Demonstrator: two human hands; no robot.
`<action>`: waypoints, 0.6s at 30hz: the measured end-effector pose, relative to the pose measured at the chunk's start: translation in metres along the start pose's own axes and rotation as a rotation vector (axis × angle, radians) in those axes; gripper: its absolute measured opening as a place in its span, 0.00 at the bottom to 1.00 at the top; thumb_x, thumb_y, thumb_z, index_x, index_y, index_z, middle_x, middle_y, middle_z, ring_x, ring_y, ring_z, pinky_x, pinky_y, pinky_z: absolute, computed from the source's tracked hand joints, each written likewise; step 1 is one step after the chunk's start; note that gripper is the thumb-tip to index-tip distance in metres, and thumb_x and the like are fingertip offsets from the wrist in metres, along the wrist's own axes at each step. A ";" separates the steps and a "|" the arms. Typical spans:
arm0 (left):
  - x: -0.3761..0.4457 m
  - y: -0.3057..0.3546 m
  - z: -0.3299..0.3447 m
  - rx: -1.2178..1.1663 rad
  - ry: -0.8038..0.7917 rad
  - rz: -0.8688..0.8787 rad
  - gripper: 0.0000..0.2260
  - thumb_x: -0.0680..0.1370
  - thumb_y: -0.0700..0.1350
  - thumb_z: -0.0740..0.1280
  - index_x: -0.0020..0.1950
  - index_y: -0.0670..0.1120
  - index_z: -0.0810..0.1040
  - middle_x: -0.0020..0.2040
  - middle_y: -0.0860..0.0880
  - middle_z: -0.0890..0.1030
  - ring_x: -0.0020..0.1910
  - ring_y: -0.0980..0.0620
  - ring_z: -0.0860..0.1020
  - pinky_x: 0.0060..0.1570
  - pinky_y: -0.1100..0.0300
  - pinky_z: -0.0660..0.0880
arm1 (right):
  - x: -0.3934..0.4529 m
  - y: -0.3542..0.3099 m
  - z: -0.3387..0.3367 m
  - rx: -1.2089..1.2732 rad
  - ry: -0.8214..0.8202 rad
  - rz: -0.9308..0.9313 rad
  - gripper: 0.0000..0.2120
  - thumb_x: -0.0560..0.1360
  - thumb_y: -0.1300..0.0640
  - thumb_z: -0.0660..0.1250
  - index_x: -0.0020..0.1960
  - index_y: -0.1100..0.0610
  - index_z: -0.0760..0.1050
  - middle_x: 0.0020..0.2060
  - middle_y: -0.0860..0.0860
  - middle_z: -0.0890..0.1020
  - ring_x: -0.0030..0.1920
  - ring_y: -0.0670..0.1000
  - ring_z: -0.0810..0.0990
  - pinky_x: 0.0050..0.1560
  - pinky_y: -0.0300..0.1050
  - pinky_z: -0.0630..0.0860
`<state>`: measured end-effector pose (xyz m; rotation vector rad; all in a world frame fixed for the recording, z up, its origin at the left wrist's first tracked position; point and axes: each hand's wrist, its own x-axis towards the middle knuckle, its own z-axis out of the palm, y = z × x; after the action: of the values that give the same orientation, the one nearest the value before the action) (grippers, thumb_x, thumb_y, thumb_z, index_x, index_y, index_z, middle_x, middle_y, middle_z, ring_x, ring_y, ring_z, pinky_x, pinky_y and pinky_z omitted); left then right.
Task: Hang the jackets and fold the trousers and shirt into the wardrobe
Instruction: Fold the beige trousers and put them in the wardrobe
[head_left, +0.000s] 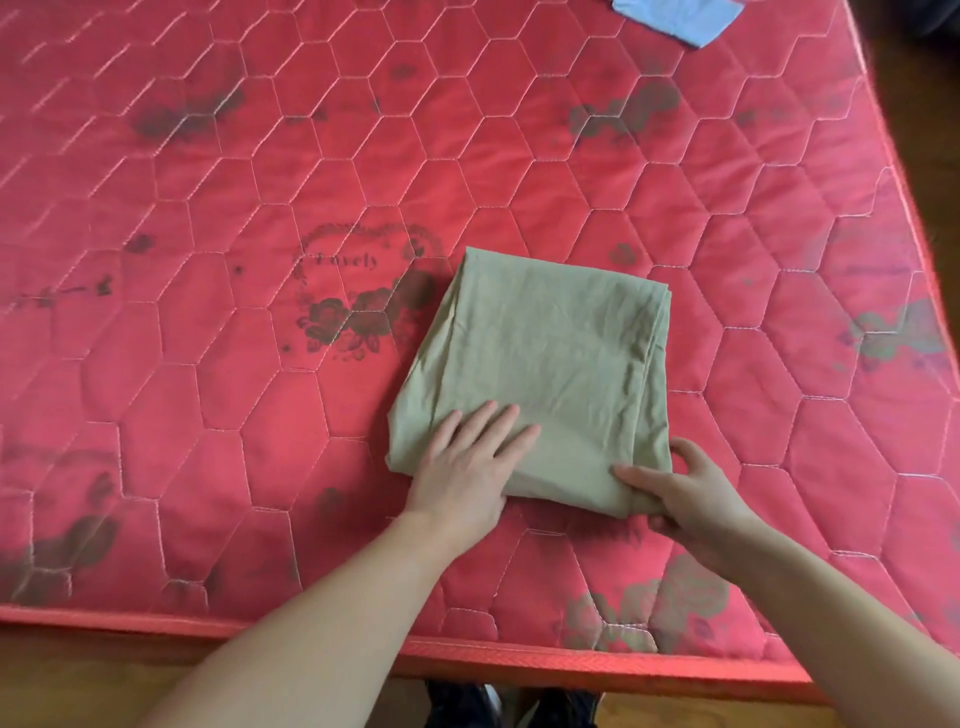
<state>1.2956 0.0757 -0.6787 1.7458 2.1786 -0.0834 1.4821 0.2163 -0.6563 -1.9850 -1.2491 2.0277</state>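
Note:
Olive-green trousers (550, 353) lie folded into a thick rectangle on the red quilted mattress (260, 182), a little right of centre. My left hand (467, 462) lies flat with straight fingers on the near left part of the fold. My right hand (685, 493) grips the near right corner, thumb on top and fingers curled under the cloth. A light blue garment (680, 18) lies at the far edge, cut off by the frame.
The mattress's near edge (467, 649) runs just in front of my body, and its right edge slants away at the right. Brown wooden floor (924, 130) shows beyond it. My dark shoes (514, 706) are below the near edge.

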 end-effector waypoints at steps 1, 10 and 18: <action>0.000 -0.003 -0.004 -0.011 0.002 0.012 0.33 0.77 0.44 0.63 0.79 0.56 0.55 0.80 0.55 0.56 0.79 0.53 0.50 0.76 0.54 0.45 | -0.003 -0.002 0.001 -0.061 0.006 -0.059 0.29 0.69 0.59 0.77 0.65 0.52 0.69 0.44 0.54 0.81 0.28 0.47 0.76 0.26 0.42 0.72; 0.030 -0.004 -0.077 -0.105 -0.257 0.146 0.09 0.79 0.47 0.62 0.57 0.52 0.76 0.47 0.48 0.80 0.49 0.43 0.78 0.40 0.56 0.66 | -0.030 -0.009 -0.007 -1.376 0.124 -0.983 0.29 0.64 0.41 0.75 0.63 0.48 0.75 0.61 0.49 0.80 0.66 0.53 0.75 0.70 0.59 0.63; 0.038 -0.038 -0.129 -0.510 -0.869 0.051 0.17 0.70 0.52 0.76 0.57 0.53 0.80 0.49 0.57 0.84 0.49 0.56 0.81 0.51 0.59 0.78 | -0.005 -0.069 -0.038 -1.182 -0.527 -0.304 0.15 0.68 0.45 0.76 0.37 0.55 0.76 0.28 0.42 0.71 0.31 0.42 0.69 0.34 0.40 0.67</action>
<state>1.2230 0.1352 -0.5756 1.1557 1.3609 -0.2063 1.4815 0.2792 -0.6081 -1.2185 -3.1474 1.8266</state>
